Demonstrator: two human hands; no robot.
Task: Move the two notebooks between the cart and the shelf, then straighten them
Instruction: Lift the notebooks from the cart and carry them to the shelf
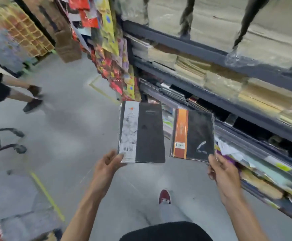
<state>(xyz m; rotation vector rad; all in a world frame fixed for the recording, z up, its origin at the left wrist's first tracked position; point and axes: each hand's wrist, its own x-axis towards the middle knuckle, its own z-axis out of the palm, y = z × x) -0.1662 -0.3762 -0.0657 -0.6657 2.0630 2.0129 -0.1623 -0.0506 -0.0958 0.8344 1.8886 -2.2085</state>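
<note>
I hold one notebook in each hand above the aisle floor. My left hand (109, 161) pinches the lower left corner of a black notebook with a white marbled band and barcode (141, 133). My right hand (222, 173) pinches the lower right corner of a black notebook with an orange band and a white feather mark (193, 133). Both notebooks are flat, face up, side by side and apart, the right one close to the dark shelf (246, 108). Part of a cart's frame and wheels (11, 141) shows at the left edge.
The shelf on the right is packed with stacks of paper goods and notebooks. Colourful wrapping sheets (114, 49) hang at the shelf's end. Another person's legs (25, 98) are at the left. A yellow floor line (46, 193) runs past my red shoe (164, 196).
</note>
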